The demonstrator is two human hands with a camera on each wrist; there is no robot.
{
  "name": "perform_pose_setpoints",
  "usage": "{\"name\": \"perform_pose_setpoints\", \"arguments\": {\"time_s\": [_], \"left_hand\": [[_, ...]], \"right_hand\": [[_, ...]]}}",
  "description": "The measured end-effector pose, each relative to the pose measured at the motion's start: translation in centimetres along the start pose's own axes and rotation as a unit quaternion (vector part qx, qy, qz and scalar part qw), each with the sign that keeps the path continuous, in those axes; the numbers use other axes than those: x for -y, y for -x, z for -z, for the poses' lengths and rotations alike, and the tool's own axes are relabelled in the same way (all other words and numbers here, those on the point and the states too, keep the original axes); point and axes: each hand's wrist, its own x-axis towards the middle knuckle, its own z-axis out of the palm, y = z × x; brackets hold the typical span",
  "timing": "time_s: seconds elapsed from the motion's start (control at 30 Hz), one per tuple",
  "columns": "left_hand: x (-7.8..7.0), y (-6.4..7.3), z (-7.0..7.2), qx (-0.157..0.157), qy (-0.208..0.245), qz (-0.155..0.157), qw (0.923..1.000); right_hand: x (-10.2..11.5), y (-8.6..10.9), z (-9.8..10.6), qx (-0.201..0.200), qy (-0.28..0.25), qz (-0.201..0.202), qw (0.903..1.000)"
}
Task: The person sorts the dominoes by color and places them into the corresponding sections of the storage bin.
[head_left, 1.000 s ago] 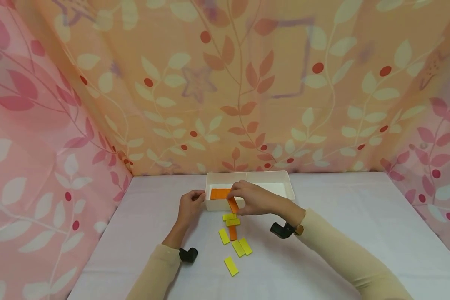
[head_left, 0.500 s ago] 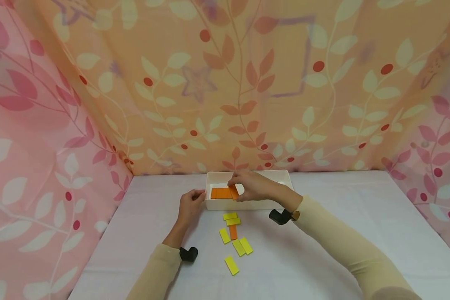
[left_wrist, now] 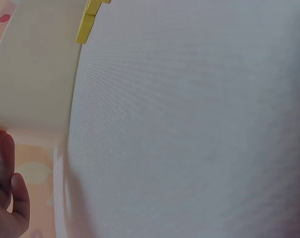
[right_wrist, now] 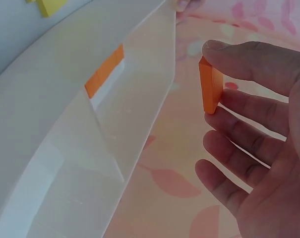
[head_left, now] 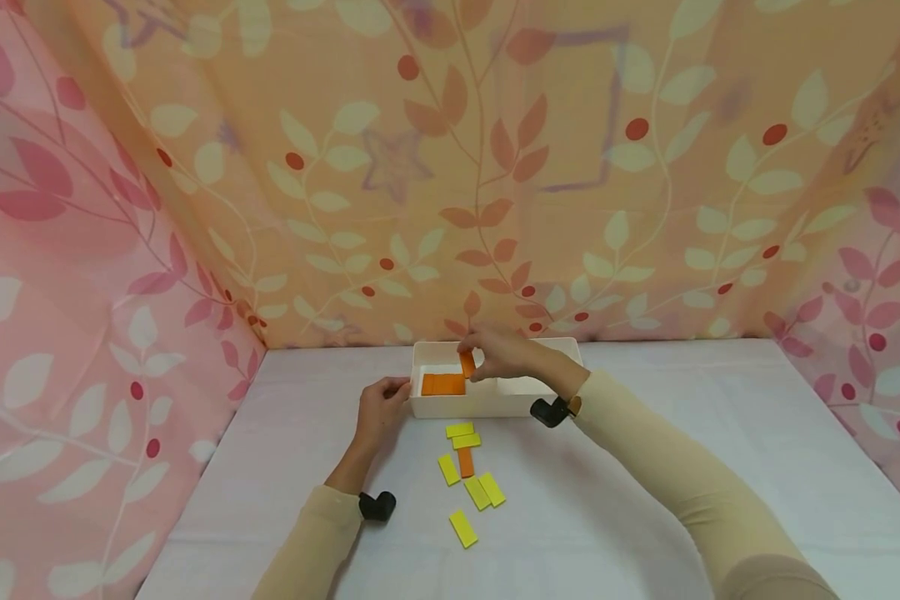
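Note:
My right hand (head_left: 502, 353) holds an orange domino-like block (right_wrist: 208, 87) between thumb and fingertips, over the left compartment of a white divided box (head_left: 450, 407). Inside that compartment, a row of flat orange blocks (head_left: 442, 384) lies along the front wall. My left hand (head_left: 380, 412) is at the box's left end; in the left wrist view its fingers (left_wrist: 6, 151) are fairly straight, tips against the end wall, with nothing held. In front of the box, one orange block (head_left: 466, 462) lies among several yellow blocks (head_left: 462, 528) on the table.
A white cloth (head_left: 270, 467) covers the table. Behind the box hangs an orange leaf-patterned curtain (head_left: 330, 167), close to the box's back wall. A divider (right_wrist: 105, 134) splits the box into two compartments. Pink patterned curtains stand at both sides.
My right hand has carried the orange block from the box's front edge, up and back over the left compartment. The left hand has stayed at the box's end.

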Motion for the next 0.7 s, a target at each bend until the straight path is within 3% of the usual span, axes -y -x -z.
{"name": "perform_pose_setpoints", "arguments": {"time_s": [0.4,0.7], "left_hand": [[-0.3,-0.1,0.2,0.002,-0.011,-0.008,0.9999],[-0.2,0.0,0.1,0.008,-0.002,0.004,1.0]], "right_hand": [[-1.1,-2.2,0.1,0.012,0.032,-0.019,0.9992],[-2.0,-3.8,-2.0,0.037,0.021,-0.045,0.9981]]}}
